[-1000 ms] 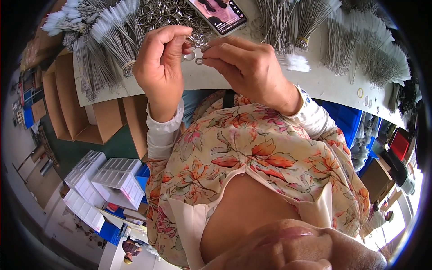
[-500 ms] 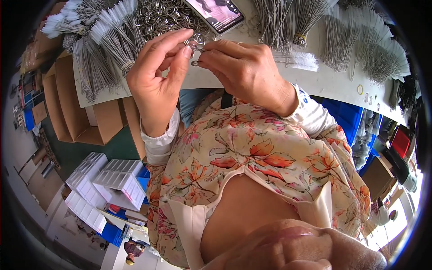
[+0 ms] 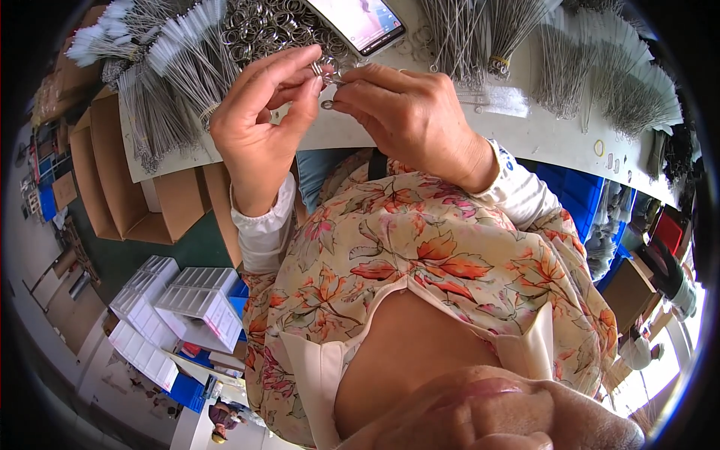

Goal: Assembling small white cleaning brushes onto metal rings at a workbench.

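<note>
One or more wire-handled brushes [image 3: 506, 101] are gripped in the right hand [image 3: 412, 112], whose fingers are curled closed; a looped metal end [image 3: 327, 105] is seen jutting from its fingertips, while white bristles are shown behind the hand, over the white table [image 3: 555, 142]. Small metal rings [image 3: 317, 69] are held between the thumb and fingers of the left hand [image 3: 262, 124], just beside the right fingertips; their exact number cannot be told. Beyond the left hand, metal split rings [image 3: 274, 30] are heaped, and a smartphone [image 3: 364, 26] with its screen lit is laid beside them. Tied brush bundles [image 3: 184, 67] are stacked at left, and more brush bundles [image 3: 566, 79] are spread at right.
</note>
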A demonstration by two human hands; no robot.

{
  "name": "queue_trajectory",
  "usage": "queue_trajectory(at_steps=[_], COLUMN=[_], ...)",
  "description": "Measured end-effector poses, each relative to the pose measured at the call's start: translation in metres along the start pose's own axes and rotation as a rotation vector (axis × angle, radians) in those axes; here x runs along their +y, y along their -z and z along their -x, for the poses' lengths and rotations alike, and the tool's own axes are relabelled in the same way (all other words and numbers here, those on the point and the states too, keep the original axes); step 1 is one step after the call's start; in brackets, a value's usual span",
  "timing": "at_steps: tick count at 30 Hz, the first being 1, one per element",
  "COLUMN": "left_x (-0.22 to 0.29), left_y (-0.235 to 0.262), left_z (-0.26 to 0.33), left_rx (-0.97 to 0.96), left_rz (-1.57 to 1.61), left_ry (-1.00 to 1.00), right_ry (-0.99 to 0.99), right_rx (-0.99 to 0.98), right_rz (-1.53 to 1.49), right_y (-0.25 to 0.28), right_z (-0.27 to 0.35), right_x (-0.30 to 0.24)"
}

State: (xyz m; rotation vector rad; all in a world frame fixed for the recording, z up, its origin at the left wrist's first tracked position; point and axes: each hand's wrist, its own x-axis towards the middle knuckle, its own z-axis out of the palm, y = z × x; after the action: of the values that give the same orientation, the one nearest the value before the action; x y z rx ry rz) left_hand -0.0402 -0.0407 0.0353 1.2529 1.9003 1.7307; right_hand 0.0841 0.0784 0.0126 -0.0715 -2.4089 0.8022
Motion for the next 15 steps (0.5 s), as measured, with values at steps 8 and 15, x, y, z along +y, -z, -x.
queue_trajectory(at_steps=[8, 15], left_x=[0.003, 0.007], left_y=[-0.009, -0.015], left_z=[-0.002, -0.011], left_rx=[0.051, 0.094], left_rz=[-0.098, -0.041], left_ry=[-0.166, -0.185], right_ry=[-0.665, -0.672], right_rx=[-0.202, -0.21], right_rz=[-1.028, -1.096], right_y=[0.043, 0.037], right_z=[-0.024, -0.04], right_x=[0.013, 0.014])
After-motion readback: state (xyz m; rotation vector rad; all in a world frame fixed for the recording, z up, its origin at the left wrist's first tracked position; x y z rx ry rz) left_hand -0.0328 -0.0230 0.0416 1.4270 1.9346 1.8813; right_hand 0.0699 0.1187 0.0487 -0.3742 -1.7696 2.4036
